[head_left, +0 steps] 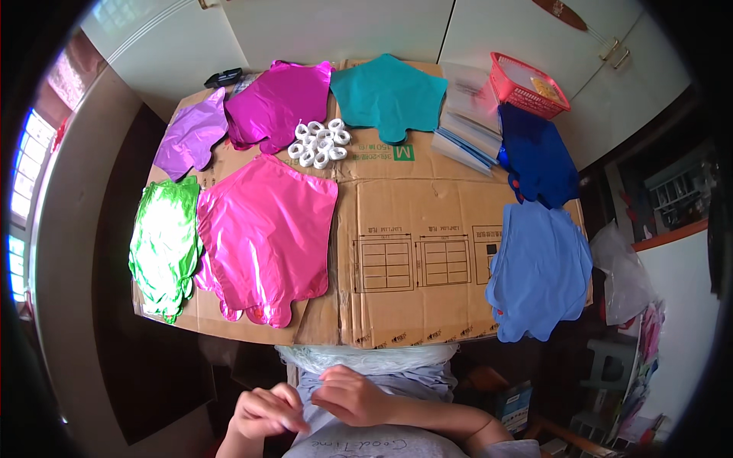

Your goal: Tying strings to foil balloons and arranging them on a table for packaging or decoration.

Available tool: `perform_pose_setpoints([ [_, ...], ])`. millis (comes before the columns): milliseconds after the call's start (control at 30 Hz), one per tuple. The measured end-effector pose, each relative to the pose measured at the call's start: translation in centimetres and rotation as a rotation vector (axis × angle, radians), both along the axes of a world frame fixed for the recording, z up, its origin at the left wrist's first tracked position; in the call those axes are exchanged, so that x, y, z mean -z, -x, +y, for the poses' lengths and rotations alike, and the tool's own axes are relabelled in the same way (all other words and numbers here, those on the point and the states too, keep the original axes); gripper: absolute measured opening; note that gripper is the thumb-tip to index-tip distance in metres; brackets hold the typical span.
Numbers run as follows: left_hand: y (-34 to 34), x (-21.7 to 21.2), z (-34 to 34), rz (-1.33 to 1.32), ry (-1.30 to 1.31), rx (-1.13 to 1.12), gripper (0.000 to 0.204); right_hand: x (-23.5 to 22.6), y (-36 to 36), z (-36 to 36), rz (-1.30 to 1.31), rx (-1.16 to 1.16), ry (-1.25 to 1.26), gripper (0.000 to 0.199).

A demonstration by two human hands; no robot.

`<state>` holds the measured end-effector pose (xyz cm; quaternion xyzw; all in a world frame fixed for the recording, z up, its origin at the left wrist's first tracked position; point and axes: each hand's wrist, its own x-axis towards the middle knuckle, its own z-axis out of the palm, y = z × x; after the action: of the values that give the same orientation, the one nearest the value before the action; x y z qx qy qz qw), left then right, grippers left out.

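Observation:
My left hand (267, 412) and my right hand (353, 397) are close together over my lap, in front of the table's near edge. Both have curled fingers, and whatever lies inside them, if anything, is hidden. Nearest on the cardboard (412, 317) are flat, uninflated foil balloons: a pink stack (267, 237), a shiny green stack (164, 248) at left and a light blue stack (540, 271) at right. Farther back lie lilac (192, 133), magenta (282, 99), teal (391, 95) and dark blue (538, 153) ones. Several small white ribbon rolls (319, 143) sit among them.
A red plastic basket (531, 85) stands at the back right. Beside it lie clear plastic sheets (467, 91) and thin blue sticks (466, 146). A black object (224, 78) rests at the back left. Pale cabinet doors (343, 30) border the far side; translucent plastic (366, 357) covers my lap.

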<state>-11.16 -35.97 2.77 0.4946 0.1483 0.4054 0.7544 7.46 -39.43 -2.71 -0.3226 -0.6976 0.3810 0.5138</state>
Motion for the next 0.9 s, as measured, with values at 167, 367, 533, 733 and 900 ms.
perform_pose_setpoints([
  [167,1.7,-1.9,0.6,1.167,-0.798,-0.075,0.008,0.0,0.9,0.4,-0.033,-0.002,0.002,0.017],
  [367,2.5,-0.5,-1.6,0.636,-0.181,-0.44,0.016,1.9,3.9,0.9,-0.063,-0.146,-0.003,0.015],
  [533,5.3,-0.5,-0.5,0.715,-0.194,0.039,0.009,2.2,3.8,2.1,-0.089,-0.108,-0.066,0.018],
  [733,3.6,0.6,-0.2,1.324,-0.695,-0.412,0.02,3.6,4.6,2.2,-0.098,-0.087,0.011,0.017],
  [900,4.7,1.7,-1.7,0.181,0.361,-0.236,0.015,4.6,4.3,2.3,-0.192,-0.166,-0.026,0.017],
])
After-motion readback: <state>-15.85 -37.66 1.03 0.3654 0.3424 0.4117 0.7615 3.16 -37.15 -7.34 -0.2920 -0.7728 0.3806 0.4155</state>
